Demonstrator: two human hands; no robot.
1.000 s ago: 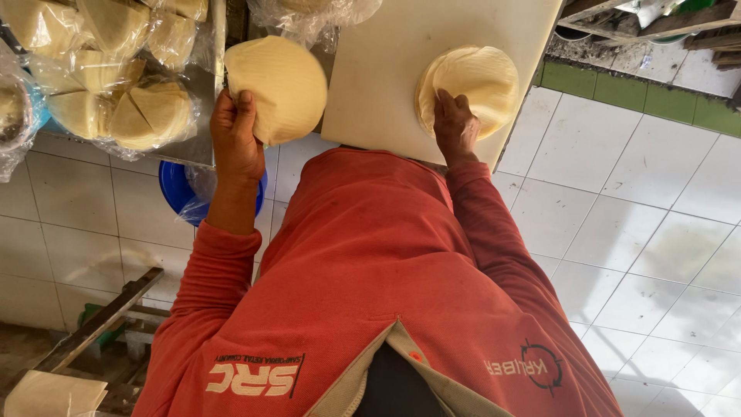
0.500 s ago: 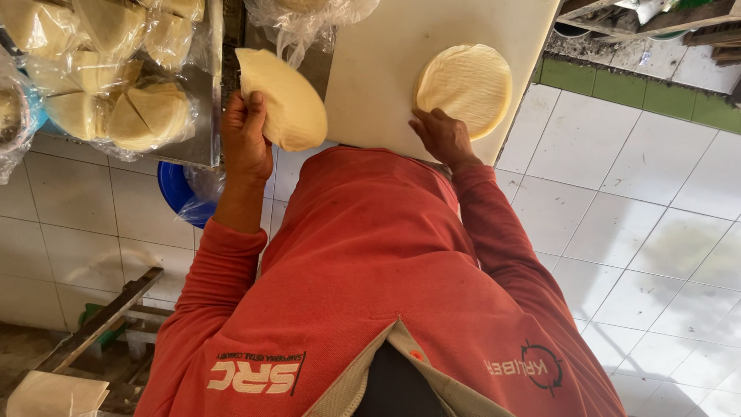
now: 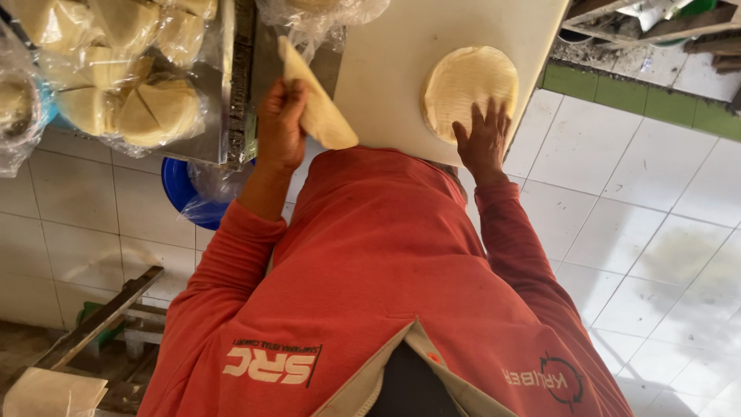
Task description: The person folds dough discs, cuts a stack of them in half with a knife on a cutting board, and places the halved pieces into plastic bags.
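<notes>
My left hand (image 3: pixel 282 123) grips a pale flat dough round (image 3: pixel 316 96), tilted up on edge above the gap between the metal tray and the board. My right hand (image 3: pixel 482 139) rests with spread fingers on the near edge of a second flat round (image 3: pixel 467 81), which lies on the white cutting board (image 3: pixel 401 54). Both arms are in red sleeves.
Clear plastic bags of cut pale wedges (image 3: pixel 131 112) sit on a metal tray (image 3: pixel 235 85) at the left. A blue basin (image 3: pixel 185 193) stands below it. A white tiled floor (image 3: pixel 641 232) spreads to the right, with a green tile strip (image 3: pixel 641 100) behind.
My left hand has lifted its round and turned it from flat to edge-on. My right hand slid back from the middle of the other round to its near edge.
</notes>
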